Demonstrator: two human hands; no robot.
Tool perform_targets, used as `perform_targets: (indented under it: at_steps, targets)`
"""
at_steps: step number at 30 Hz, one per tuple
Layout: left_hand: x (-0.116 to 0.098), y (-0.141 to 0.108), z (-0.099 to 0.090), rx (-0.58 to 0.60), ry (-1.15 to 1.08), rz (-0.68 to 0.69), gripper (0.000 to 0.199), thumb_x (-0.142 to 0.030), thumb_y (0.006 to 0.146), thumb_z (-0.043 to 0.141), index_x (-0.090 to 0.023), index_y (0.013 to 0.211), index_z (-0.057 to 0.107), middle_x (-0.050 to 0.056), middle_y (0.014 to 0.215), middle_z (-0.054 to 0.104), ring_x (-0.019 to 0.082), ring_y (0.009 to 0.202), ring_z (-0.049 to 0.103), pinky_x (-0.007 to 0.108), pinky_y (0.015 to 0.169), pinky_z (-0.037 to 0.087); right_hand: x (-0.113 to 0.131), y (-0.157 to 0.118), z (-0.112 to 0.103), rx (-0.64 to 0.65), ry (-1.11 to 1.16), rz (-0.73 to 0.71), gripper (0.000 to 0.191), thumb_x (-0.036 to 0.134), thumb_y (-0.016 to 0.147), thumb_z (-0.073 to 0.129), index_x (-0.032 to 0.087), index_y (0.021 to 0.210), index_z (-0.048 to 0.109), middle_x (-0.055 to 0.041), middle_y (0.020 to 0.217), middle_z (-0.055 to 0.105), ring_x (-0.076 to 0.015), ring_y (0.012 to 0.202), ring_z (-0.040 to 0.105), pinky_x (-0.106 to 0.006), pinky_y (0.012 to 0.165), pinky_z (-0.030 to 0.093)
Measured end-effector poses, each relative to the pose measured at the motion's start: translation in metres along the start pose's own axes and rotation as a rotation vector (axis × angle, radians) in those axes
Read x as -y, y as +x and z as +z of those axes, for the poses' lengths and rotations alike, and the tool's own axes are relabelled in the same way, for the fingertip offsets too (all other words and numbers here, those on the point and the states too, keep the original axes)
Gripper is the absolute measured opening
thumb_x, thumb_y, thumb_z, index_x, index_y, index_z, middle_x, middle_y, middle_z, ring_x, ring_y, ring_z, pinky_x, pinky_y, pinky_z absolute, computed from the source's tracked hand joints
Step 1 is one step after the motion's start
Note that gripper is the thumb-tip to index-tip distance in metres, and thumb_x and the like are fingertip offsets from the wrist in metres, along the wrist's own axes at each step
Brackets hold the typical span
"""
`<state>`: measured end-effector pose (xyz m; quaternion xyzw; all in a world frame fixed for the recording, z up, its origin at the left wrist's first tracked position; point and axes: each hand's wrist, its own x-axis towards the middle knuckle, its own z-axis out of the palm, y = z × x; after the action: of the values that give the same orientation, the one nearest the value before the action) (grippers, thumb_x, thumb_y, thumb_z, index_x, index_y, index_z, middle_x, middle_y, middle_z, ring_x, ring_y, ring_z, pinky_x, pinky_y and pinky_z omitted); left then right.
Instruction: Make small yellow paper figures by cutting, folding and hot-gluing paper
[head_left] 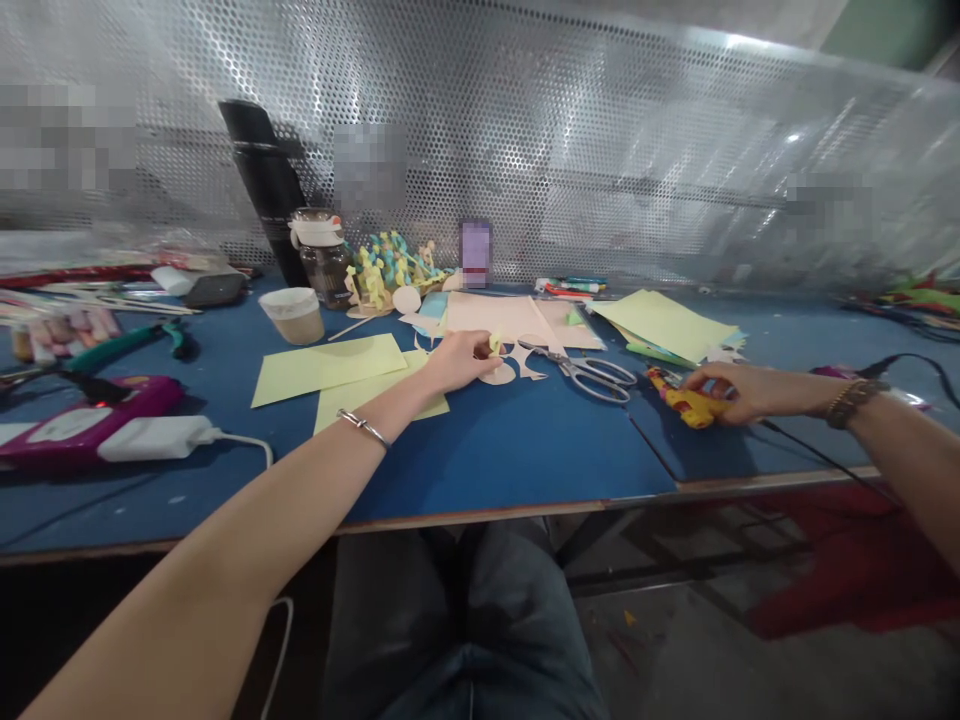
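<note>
My left hand [463, 360] is closed, pinching a small yellow paper piece [495, 344] in its fingertips. Just under those fingers lies a round peach paper disc [498, 375], beside peach paper scraps [527, 361]. On the right, my right hand [724, 392] is wrapped around a yellow hot glue gun [694, 408] at the table surface, its cord trailing right. Between the two hands rest grey-handled scissors [596, 376], blades towards the scraps. Pale yellow sheets [330, 368] lie partly beneath my left forearm.
A purple power strip [142, 405] with a white charger, green pliers [124, 345] and a paper cup [292, 316] stand left. Behind are a dark bottle [326, 265], a cluster of small paper pieces [390, 270] and a phone [475, 250]. More yellow paper [667, 322] lies back right.
</note>
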<state>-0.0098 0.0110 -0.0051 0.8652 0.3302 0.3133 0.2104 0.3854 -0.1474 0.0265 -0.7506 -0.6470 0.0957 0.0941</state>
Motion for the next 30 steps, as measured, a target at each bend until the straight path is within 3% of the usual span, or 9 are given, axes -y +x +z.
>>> perform_targets:
  at_steps: [2,3,5,8,12,16,20,23,30]
  targets:
    - [-0.001,0.0,0.0,0.0,0.0,0.0,0.018,-0.033,0.07,0.058,-0.019,0.062,0.051,0.004,0.071,0.064,0.013,0.063,0.055,0.029,0.06,0.039,0.005,0.002,-0.014,0.25,0.158,-0.021,0.048,0.013,0.049,0.068,0.027,0.094,0.07,-0.0132,0.098,0.066,-0.0242,0.088,0.063,-0.031,0.065,0.046]
    - [-0.001,0.0,0.0,0.004,-0.007,0.002,0.017,-0.033,0.07,0.058,-0.018,0.064,0.052,0.004,0.072,0.064,0.013,0.064,0.055,0.028,0.06,0.04,0.01,0.003,-0.022,0.239,0.208,-0.01,0.044,0.016,0.05,0.07,0.027,0.093,0.069,-0.0127,0.102,0.065,-0.025,0.092,0.062,-0.033,0.069,0.047]
    - [-0.001,0.0,0.0,0.013,-0.028,0.0,0.016,-0.033,0.07,0.058,-0.018,0.068,0.057,0.004,0.072,0.065,0.013,0.065,0.056,0.028,0.061,0.041,0.029,0.008,-0.036,0.028,0.285,0.035,0.037,0.025,0.05,0.074,0.025,0.085,0.066,-0.0109,0.098,0.066,-0.0252,0.087,0.063,-0.036,0.073,0.048]
    - [0.0,-0.001,0.001,0.019,-0.065,-0.004,0.017,-0.032,0.07,0.059,-0.017,0.076,0.062,0.004,0.075,0.066,0.013,0.066,0.058,0.026,0.063,0.043,0.08,0.018,-0.04,-0.301,0.561,-0.163,0.033,0.033,0.063,0.071,0.022,0.093,0.062,-0.0092,0.099,0.066,-0.0198,0.084,0.063,-0.034,0.074,0.049]
    - [0.001,-0.002,0.003,0.037,-0.141,-0.001,0.022,-0.031,0.072,0.058,-0.016,0.086,0.065,0.005,0.079,0.068,0.014,0.069,0.061,0.026,0.064,0.046,0.16,0.044,-0.01,-0.34,0.77,-0.371,0.027,0.029,0.067,0.071,0.016,0.089,0.062,-0.007,0.082,0.066,-0.0144,0.066,0.06,-0.03,0.06,0.049]
    - [0.002,-0.001,0.003,0.033,-0.127,-0.025,0.025,-0.031,0.072,0.059,-0.016,0.091,0.065,0.005,0.075,0.067,0.014,0.067,0.061,0.027,0.063,0.046,0.21,0.078,0.031,-0.329,0.956,-0.36,0.022,0.024,0.07,0.066,0.018,0.09,0.058,-0.0039,0.084,0.063,-0.012,0.065,0.059,-0.025,0.055,0.048]
    - [0.003,0.0,0.004,0.011,-0.042,-0.007,0.021,-0.032,0.072,0.06,-0.016,0.084,0.065,0.004,0.073,0.066,0.013,0.065,0.058,0.026,0.061,0.043,0.227,0.095,0.059,-0.407,1.084,-0.284,0.017,0.026,0.075,0.059,0.019,0.091,0.056,-0.0015,0.08,0.06,-0.0088,0.061,0.056,-0.021,0.051,0.045]
    - [0.004,0.001,0.005,-0.005,-0.022,-0.011,0.019,-0.033,0.072,0.06,-0.016,0.078,0.062,0.004,0.073,0.065,0.013,0.064,0.057,0.026,0.06,0.042,0.223,0.093,0.071,-0.365,1.049,-0.307,0.018,0.031,0.077,0.059,0.018,0.088,0.058,-0.0019,0.078,0.06,-0.0088,0.061,0.054,-0.021,0.051,0.044]
    - [0.003,0.0,0.005,-0.023,-0.076,-0.051,0.05,-0.032,0.068,0.065,-0.018,0.114,0.05,0.004,0.08,0.066,0.014,0.072,0.06,0.027,0.069,0.044,0.214,0.085,0.078,-0.264,0.78,-0.431,0.021,0.031,0.073,0.063,0.016,0.087,0.068,-0.0058,0.082,0.066,-0.0133,0.067,0.056,-0.026,0.055,0.046]
